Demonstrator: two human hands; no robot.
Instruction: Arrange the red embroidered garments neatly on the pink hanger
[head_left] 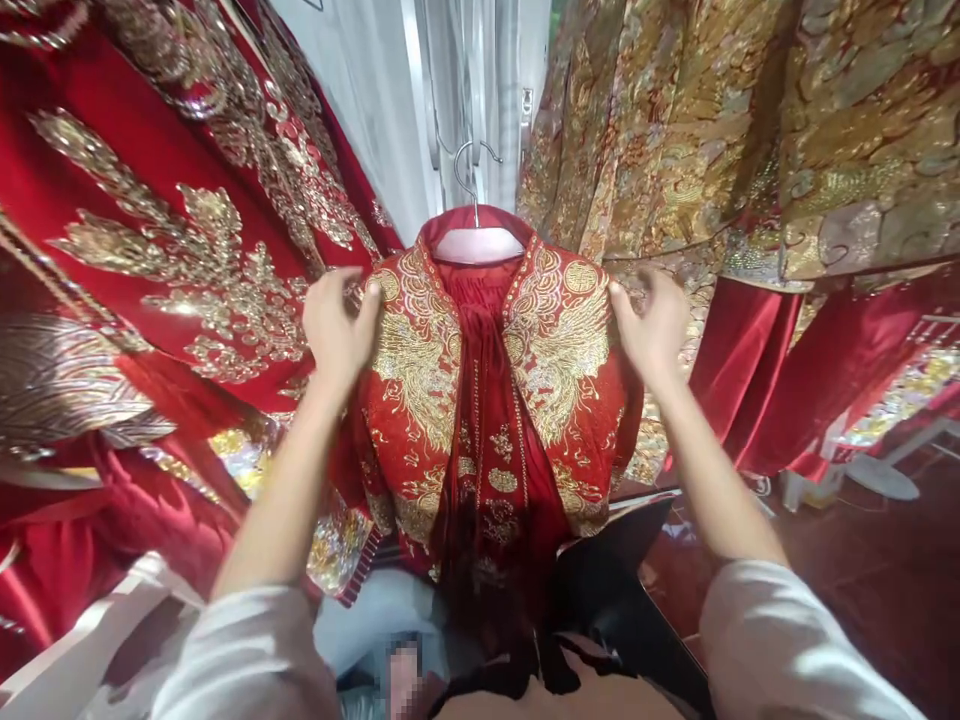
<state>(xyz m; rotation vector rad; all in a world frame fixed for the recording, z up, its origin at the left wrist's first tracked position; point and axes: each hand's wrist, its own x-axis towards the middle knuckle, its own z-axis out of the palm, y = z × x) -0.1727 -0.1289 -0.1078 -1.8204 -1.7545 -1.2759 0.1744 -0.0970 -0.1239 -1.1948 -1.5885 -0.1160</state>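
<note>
A red jacket with gold embroidery hangs upright on a hanger in front of me. The hanger has a white bar and a metal hook. On the jacket's left shoulder, as I see it, my left hand pinches the cloth, thumb in front and fingers mostly behind. Its opposite shoulder is gripped the same way by my right hand. The jacket's front parts at the middle, where darker red cloth with gold motifs shows. Its lower edge fades into shadow.
Red garments with beaded gold patterns hang close on the left. Gold-embroidered garments hang on the right, above plain red cloth. Pale curtains are behind. A white stool-like object stands on the dark red floor.
</note>
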